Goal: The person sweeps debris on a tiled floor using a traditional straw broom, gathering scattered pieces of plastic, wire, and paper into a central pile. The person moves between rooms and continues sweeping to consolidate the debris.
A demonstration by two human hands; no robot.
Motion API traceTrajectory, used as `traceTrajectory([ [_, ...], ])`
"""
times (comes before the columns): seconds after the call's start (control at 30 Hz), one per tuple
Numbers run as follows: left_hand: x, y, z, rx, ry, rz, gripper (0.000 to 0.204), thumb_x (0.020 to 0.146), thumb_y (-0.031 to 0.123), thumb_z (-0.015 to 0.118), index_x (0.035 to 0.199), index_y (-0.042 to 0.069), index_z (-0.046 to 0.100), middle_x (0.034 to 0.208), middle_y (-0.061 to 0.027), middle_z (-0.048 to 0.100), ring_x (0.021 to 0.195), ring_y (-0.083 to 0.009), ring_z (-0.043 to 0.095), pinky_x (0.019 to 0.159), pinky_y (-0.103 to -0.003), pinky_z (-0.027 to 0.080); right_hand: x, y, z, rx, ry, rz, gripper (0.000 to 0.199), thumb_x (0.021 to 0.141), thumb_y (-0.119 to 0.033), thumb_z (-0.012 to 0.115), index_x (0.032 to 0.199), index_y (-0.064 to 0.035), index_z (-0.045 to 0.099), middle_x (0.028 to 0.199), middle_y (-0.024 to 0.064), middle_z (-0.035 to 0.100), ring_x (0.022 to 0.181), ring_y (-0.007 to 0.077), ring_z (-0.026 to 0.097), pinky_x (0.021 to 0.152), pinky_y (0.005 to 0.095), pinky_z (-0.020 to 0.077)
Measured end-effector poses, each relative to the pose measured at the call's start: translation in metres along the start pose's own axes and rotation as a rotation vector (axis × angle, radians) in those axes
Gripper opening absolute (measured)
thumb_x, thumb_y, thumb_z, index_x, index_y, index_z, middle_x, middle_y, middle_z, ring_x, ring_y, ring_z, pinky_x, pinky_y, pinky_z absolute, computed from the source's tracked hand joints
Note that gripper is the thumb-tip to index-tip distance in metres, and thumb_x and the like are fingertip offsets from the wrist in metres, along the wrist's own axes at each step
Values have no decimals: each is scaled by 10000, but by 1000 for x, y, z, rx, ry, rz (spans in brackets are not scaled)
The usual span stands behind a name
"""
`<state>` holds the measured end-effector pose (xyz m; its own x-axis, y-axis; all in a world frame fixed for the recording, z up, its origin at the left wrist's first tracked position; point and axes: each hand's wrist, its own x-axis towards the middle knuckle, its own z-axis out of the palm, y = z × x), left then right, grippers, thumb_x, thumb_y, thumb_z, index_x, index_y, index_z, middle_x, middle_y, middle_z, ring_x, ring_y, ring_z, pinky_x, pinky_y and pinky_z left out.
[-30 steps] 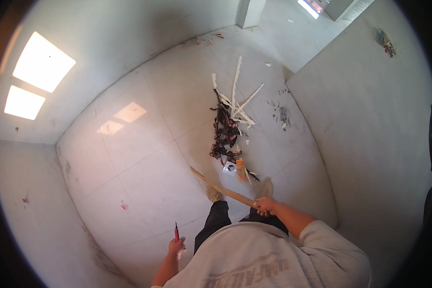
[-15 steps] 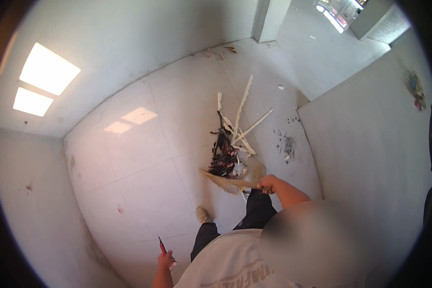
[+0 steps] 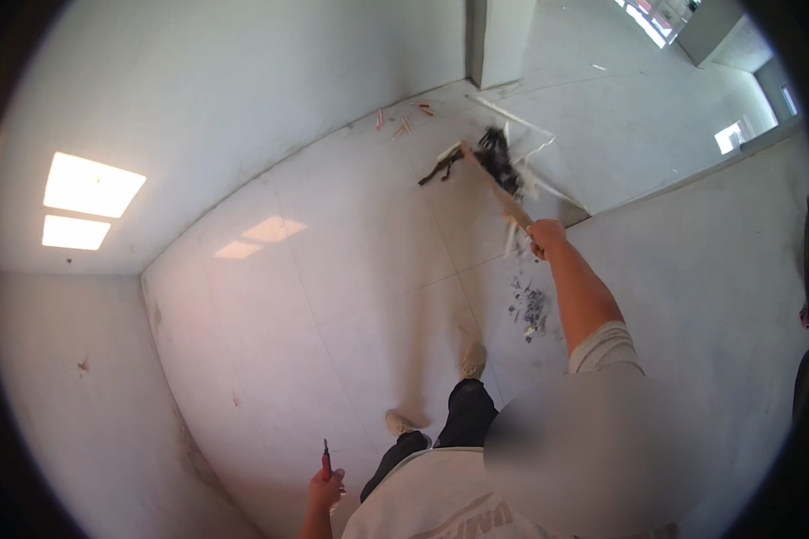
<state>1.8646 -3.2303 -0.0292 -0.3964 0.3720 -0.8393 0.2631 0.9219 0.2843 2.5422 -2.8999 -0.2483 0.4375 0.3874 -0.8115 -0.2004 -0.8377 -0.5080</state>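
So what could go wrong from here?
The red-handled tool in the left hand has its narrow tip exposed and might jab someone. White strips beside the dark pile could slip past the wooden stick in the right hand. Dark scraps near the shoes might get trodden on.

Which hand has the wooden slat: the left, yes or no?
No, the left hand holds a red-handled tool, while the right hand grips the wooden slat.
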Motion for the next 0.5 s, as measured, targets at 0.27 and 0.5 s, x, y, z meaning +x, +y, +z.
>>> traceTrajectory([
  [0.27,25,35,4,76,-57,-19,255,866,239,705,850,23,571,634,-46,540,519,-157,549,492,-303,488,-86,20,23,374,-246,-47,110,886,-214,593,891,-114,547,652,85,547,451,164,489,353,299,335],
  [0.5,153,54,-23,346,-76,112,264,857,271,717,817,47,582,607,-44,550,501,-167,551,461,-320,464,-157,92,107,287,-448,233,271,909,-247,618,1148,-135,558,782,83,570,530,150,475,418,298,332],
])
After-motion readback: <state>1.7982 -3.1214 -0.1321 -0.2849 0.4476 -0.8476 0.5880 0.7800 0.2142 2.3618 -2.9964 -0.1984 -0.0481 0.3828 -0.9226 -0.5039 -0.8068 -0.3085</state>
